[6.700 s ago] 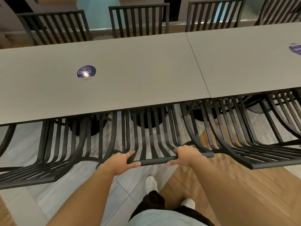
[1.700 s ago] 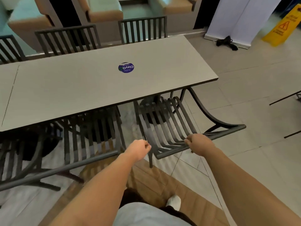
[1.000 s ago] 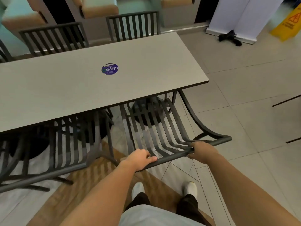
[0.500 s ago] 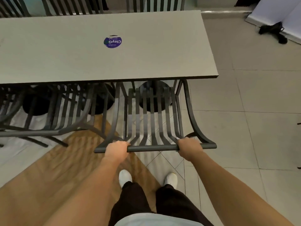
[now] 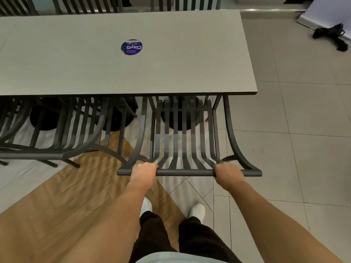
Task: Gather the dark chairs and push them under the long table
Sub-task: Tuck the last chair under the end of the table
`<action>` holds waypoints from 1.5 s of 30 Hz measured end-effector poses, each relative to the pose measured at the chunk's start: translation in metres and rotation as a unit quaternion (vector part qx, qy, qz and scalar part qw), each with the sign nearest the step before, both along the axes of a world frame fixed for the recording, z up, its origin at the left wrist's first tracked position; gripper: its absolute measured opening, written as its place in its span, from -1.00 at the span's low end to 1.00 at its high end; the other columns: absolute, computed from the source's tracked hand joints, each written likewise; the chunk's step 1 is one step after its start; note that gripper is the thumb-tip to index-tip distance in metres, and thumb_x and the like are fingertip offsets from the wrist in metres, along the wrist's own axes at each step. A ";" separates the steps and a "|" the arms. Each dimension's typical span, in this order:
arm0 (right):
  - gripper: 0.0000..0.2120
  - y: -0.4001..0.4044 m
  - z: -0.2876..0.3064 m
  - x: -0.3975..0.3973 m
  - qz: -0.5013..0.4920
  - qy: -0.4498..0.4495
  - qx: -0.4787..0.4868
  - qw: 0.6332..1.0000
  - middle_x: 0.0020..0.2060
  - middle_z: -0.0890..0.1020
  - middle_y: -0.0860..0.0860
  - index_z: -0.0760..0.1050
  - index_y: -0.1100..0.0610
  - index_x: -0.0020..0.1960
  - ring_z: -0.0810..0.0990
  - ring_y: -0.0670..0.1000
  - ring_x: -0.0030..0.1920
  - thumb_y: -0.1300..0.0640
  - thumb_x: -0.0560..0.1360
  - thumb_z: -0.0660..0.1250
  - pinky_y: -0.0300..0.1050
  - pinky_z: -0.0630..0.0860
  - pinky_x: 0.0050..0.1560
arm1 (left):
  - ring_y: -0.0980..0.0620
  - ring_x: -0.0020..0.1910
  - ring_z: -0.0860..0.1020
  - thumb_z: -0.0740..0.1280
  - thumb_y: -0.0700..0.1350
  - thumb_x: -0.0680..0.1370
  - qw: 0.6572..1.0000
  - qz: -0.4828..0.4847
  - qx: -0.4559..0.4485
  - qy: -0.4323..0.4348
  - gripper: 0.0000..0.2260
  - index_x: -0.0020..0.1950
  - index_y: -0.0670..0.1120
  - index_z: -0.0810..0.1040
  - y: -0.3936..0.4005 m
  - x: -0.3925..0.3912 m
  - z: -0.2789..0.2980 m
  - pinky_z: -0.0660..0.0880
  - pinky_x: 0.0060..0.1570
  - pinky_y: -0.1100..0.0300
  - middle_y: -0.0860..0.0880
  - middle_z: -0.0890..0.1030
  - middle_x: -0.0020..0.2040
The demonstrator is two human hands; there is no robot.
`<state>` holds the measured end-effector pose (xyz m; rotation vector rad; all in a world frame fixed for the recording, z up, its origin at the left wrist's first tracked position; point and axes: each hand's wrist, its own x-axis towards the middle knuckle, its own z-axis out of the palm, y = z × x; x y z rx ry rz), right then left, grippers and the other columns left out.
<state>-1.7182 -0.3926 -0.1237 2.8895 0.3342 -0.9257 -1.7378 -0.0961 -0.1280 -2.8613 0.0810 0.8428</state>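
Observation:
A dark slatted metal chair [image 5: 185, 141] stands at the right end of the long grey table [image 5: 171, 69], its seat tucked beneath the tabletop. My left hand [image 5: 143, 172] grips the left part of its top back rail. My right hand [image 5: 228, 172] grips the same rail further right. A second dark chair [image 5: 62, 133] sits to the left, also under the table. More dark chair backs [image 5: 182, 2] line the table's far side.
A round purple sticker [image 5: 131, 47] lies on the tabletop. Black round table bases [image 5: 180, 118] stand under the table. A black bag [image 5: 331, 35] lies on the tiled floor at the far right. My feet [image 5: 196, 210] stand just behind the chair.
The chair has swung from angled to square with the table and slid further under it. Both hands keep their grip on the back rail.

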 end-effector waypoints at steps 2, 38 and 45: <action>-0.81 0.000 0.000 0.009 0.006 0.000 -0.005 1.000 -0.01 0.64 0.05 0.56 0.08 0.20 0.65 0.09 -0.05 0.13 0.64 0.24 -0.01 0.62 0.03 | -0.05 0.09 0.62 0.21 -0.19 0.65 1.000 -0.002 0.000 -0.008 -0.58 0.47 0.14 0.44 0.000 0.007 0.000 0.52 0.09 0.07 -0.02 0.63 0.18; -0.21 0.005 0.040 0.095 -0.163 0.124 0.158 0.966 0.07 0.66 0.04 0.55 0.10 0.25 0.59 0.00 0.05 -0.56 0.45 0.12 0.03 0.56 0.17 | -0.08 0.49 0.37 0.21 0.53 0.44 0.942 0.146 -0.243 0.179 -0.11 0.62 0.02 0.24 0.018 0.102 0.039 0.33 0.46 -0.06 -0.04 0.37 0.55; -0.50 -0.047 0.088 0.148 -0.213 0.015 0.148 0.966 0.10 0.66 0.05 0.56 0.10 0.28 0.60 0.06 0.11 -0.27 0.64 0.17 0.06 0.54 0.20 | 0.05 0.15 0.57 0.22 0.18 0.66 0.963 0.077 -0.248 0.068 -0.58 0.42 -0.02 0.51 -0.056 0.168 0.081 0.50 0.18 0.13 -0.04 0.61 0.27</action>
